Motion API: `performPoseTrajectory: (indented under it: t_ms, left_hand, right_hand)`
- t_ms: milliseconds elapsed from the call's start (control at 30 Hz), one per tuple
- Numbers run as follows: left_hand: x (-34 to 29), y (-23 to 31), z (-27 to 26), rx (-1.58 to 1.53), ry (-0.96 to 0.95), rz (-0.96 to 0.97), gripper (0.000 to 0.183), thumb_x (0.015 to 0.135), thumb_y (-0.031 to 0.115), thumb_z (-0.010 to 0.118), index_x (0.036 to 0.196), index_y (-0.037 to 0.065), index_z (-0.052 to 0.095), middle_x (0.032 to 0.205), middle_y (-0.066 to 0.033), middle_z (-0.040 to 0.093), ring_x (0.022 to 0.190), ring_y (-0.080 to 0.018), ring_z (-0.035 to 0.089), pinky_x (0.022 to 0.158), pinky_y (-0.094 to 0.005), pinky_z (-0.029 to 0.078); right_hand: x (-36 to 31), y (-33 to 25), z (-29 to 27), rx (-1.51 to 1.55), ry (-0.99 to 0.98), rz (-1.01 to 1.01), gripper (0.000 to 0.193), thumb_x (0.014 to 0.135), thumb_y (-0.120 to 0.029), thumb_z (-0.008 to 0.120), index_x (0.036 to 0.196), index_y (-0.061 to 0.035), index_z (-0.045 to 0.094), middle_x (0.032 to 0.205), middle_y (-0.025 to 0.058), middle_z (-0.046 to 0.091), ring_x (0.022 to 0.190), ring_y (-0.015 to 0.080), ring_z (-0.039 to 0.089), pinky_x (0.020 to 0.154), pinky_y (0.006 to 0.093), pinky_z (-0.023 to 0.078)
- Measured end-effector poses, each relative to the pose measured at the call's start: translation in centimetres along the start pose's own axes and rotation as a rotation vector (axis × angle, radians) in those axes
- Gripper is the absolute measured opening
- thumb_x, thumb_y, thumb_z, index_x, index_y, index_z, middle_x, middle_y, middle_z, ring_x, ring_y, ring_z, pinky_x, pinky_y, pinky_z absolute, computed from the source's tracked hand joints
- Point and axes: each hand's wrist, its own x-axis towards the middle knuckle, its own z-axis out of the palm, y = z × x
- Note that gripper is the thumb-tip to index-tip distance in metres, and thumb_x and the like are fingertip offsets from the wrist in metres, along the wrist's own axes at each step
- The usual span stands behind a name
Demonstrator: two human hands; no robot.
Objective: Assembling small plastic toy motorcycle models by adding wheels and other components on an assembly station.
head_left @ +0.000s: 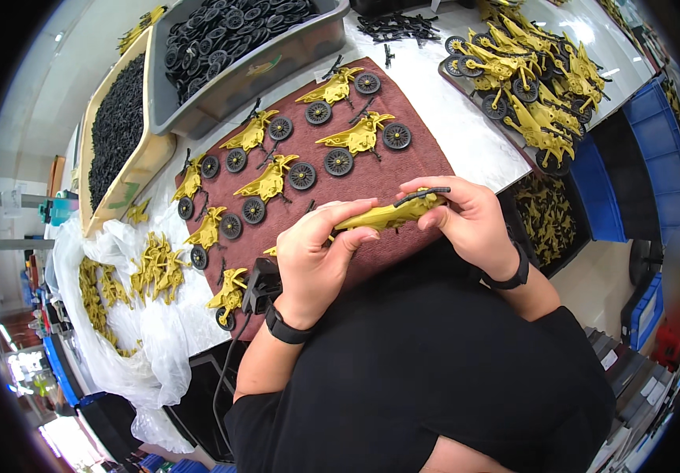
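Between my two hands, above the near edge of a maroon cloth [403, 102], is a yellow toy motorcycle body [379, 217]. My left hand [316, 244] pinches its left end between thumb and fingers. At the other end my right hand [466, 225] grips it, with a black handlebar piece [432, 191] lying along the top by the fingers. On the cloth lie several yellow toy bodies [359, 135], with black spoked wheels [338, 162] and thin black parts beside them. A black device with a cable [261, 285] sits next to my left wrist.
A grey bin of black wheels [253, 75] and a cream bin of small black parts [87, 201] stand at the back left. Yellow bodies [158, 268] spill from a clear plastic bag [170, 370]. Toy motorcycles with wheels [545, 110] are heaped at the far right, above blue crates [659, 150].
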Motion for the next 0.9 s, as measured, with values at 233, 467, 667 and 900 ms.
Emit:
performPoseTrajectory:
  t_ms: [233, 467, 667, 900]
  left_hand:
    - [-0.7, -0.9, -1.0, 0.114, 0.065, 0.029, 0.045, 0.077, 0.006, 0.073, 0.121, 0.005, 0.06, 0.106, -0.0109, 0.067, 0.096, -0.0182, 0.064, 0.082, -0.0283, 0.05]
    - [-5.6, -4.3, -11.7, 0.754, 0.426, -0.222, 0.04, 0.077, 0.003, 0.069, 0.115, 0.003, 0.055, 0.105, -0.0119, 0.062, 0.091, -0.0264, 0.059, 0.078, -0.0349, 0.047]
    - [-13.3, -7.3, -21.2, 1.359, 0.244, -0.6, 0.048, 0.069, 0.003, 0.071, 0.113, 0.006, 0.052, 0.103, -0.0093, 0.058, 0.099, -0.0299, 0.053, 0.083, -0.0439, 0.041]
    - [-13.6, -8.1, -23.7, 1.218, 0.195, -0.47, 0.049, 0.065, 0.007, 0.074, 0.11, 0.008, 0.055, 0.105, -0.007, 0.058, 0.102, -0.0273, 0.052, 0.09, -0.042, 0.036]
  right_hand:
    - [1.6, 1.1, -1.4, -0.192, -0.002, 0.146, 0.019, 0.089, -0.005, 0.057, 0.106, 0.0028, 0.058, 0.089, 0.0043, 0.064, 0.081, 0.0091, 0.057, 0.074, 0.0239, 0.046]
    - [2.5, 2.2, -1.7, -0.723, 0.103, 0.148, 0.023, 0.084, -0.009, 0.067, 0.101, 0.0019, 0.057, 0.103, 0.0134, 0.06, 0.089, 0.0219, 0.059, 0.079, 0.0317, 0.047]
    - [3.6, 0.2, 1.5, -0.862, 0.318, -0.124, 0.025, 0.082, -0.009, 0.068, 0.104, -0.0011, 0.06, 0.105, 0.0112, 0.057, 0.088, 0.0239, 0.056, 0.078, 0.0323, 0.046]
    - [6.8, -3.0, 7.9, -0.773, 0.116, -0.405, 0.018, 0.083, -0.005, 0.065, 0.1, 0.0001, 0.061, 0.097, 0.0118, 0.06, 0.083, 0.023, 0.059, 0.073, 0.0322, 0.048]
